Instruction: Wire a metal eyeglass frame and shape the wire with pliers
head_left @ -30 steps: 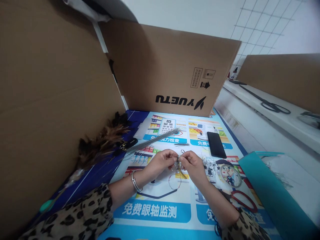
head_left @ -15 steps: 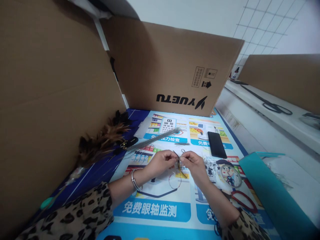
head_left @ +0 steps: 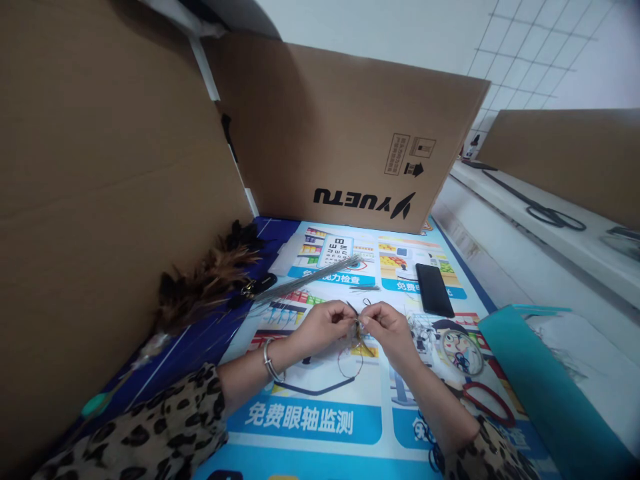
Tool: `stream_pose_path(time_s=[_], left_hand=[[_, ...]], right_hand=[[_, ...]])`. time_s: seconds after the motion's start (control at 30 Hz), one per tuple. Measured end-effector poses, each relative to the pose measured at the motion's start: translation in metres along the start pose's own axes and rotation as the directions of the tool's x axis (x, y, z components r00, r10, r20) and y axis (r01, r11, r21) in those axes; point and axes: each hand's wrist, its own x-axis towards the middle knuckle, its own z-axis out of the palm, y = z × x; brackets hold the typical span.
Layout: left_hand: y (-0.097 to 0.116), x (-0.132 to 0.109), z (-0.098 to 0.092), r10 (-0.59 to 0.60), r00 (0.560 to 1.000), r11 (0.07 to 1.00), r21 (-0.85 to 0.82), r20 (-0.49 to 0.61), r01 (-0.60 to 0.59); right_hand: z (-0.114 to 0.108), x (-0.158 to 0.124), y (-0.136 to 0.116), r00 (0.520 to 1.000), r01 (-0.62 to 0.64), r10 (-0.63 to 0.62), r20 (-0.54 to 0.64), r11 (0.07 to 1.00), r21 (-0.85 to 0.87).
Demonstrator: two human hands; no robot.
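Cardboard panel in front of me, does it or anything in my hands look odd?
Yes: the cardboard panel seems stood upside down, since its YUETU lettering is inverted. Your left hand and right hand pinch a piece too small to check for damage.

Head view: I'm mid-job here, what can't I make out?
All in the head view:
Held piece: too small; left hand and right hand cover its upper part.
Dark pieces in the round dish: too small to identify.
Teal box: cut off by the right edge.
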Motion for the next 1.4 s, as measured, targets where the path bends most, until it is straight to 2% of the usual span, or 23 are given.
stream_pose_path(time_s=[0.27, 0.7, 0.83, 0.93, 1.1, 1.2, 1.4], left_hand=[[0.001, 0.0, -0.001, 0.093, 0.996, 0.989, 0.12, -0.019, -0.09], [-0.002, 0.002, -0.002, -0.03, 0.996, 0.996, -0.083, 0.089, 0.037], [0.0, 0.001, -0.004, -0.025, 0.989, 0.989, -0.14, 0.145, 0.046], [0.004, 0.0, -0.005, -0.003, 0.985, 0.993, -0.118, 0.174, 0.024], [0.011, -0.001, -0.005, 0.051, 0.976, 0.998, -0.048, 0.212, -0.042], [0.012, -0.001, -0.006, 0.066, 0.973, 0.998, -0.022, 0.221, -0.062], [0.012, 0.0, -0.007, 0.075, 0.969, 0.991, 0.089, 0.236, -0.099]], right_hand=[[-0.004, 0.002, -0.001, 1.0, -0.029, 0.029, 0.006, 0.999, 0.023], [-0.002, 0.004, 0.002, 0.999, -0.054, 0.054, -0.001, 0.994, 0.1], [-0.006, 0.005, 0.001, 0.997, -0.065, 0.062, 0.038, 0.995, 0.072], [-0.008, 0.004, 0.0, 0.992, -0.088, 0.083, 0.093, 0.994, 0.056], [-0.009, 0.004, -0.003, 0.99, -0.047, 0.056, 0.133, 0.997, -0.065], [-0.012, 0.005, -0.004, 0.99, 0.013, 0.018, 0.14, 0.975, -0.221], [-0.019, 0.005, -0.015, 0.964, 0.24, -0.138, 0.227, 0.821, -0.518]])
